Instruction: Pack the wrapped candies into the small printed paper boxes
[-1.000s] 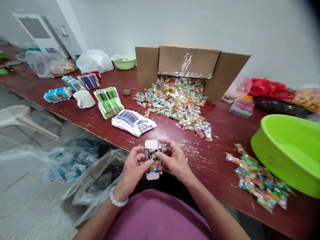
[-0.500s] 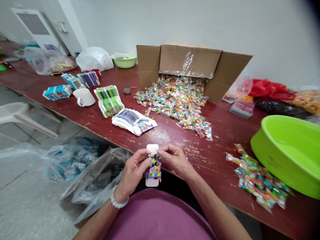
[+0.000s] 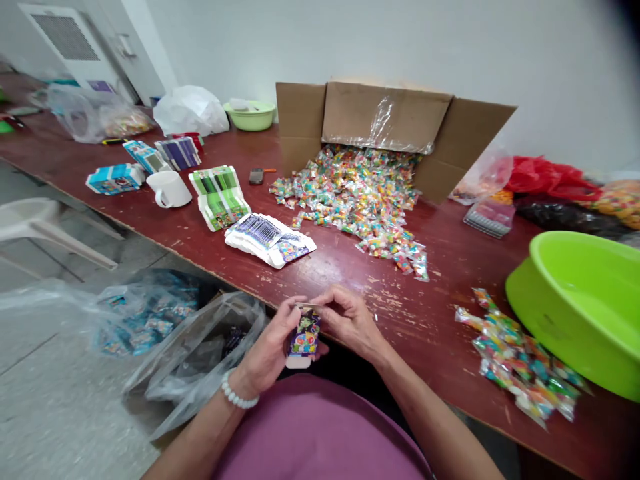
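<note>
A small purple printed carton (image 3: 303, 335) stands upright between my two hands at the near edge of the red table (image 3: 345, 257). My left hand (image 3: 270, 347) grips its left side and back, fingers curled. The fingers of my right hand (image 3: 347, 319) pinch the carton's top end, where the white flap lies folded down. A white bead bracelet circles my left wrist. A stack of flat purple cartons (image 3: 270, 239) lies just beyond my hands.
A tipped cardboard box (image 3: 390, 123) spills small colourful candy packets (image 3: 360, 197) over the table. More packets (image 3: 520, 360) lie beside a green basin (image 3: 585, 307) at right. Green cartons (image 3: 220, 197), a white mug (image 3: 169, 189) and blue cartons (image 3: 115, 179) sit left. Plastic bags (image 3: 190, 347) hang below the table edge.
The carton's top white flap, standing up earlier, is now folded down under my right fingers. Both hands and the carton have shifted slightly lower and toward me.
</note>
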A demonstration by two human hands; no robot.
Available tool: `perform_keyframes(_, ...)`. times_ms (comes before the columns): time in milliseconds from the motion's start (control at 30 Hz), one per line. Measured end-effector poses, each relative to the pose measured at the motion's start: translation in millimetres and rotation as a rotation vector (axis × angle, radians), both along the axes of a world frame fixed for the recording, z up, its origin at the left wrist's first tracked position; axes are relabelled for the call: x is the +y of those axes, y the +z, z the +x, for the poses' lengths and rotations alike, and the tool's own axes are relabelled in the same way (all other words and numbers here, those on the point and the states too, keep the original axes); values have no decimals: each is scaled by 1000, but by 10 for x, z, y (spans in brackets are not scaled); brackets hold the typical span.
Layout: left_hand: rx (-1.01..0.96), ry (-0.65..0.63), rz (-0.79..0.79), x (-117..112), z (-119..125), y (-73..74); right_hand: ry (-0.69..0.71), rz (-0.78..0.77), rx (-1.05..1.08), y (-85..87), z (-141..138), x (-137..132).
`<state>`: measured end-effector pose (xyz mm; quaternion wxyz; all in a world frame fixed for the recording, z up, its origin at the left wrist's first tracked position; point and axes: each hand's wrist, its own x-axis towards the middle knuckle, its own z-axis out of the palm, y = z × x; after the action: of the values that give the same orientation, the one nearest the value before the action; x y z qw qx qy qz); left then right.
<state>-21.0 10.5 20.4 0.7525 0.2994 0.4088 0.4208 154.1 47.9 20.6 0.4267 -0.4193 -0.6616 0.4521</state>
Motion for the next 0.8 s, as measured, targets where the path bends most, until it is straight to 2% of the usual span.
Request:
perform_keyframes(67,-69,-96,-113,1,21,-7,57,51,-48,3,10,-17)
perform_keyframes(167,-43,-68,-174,16,53,-26,149,14,-30,31,22,-33)
perform_keyframes(333,130,-1,-47,41,108,-28,172,-296,151,58,-12,-6)
perform_keyframes(567,254,-81,84,53,88,-59,154,-504,208,133,-49,28)
perform_keyframes(700,310,-75,87,69,63,-125,142,-486,225,109,-48,31)
perform_keyframes(800,305,-52,78,81,53,-147,154,-302,166,112,-24,11)
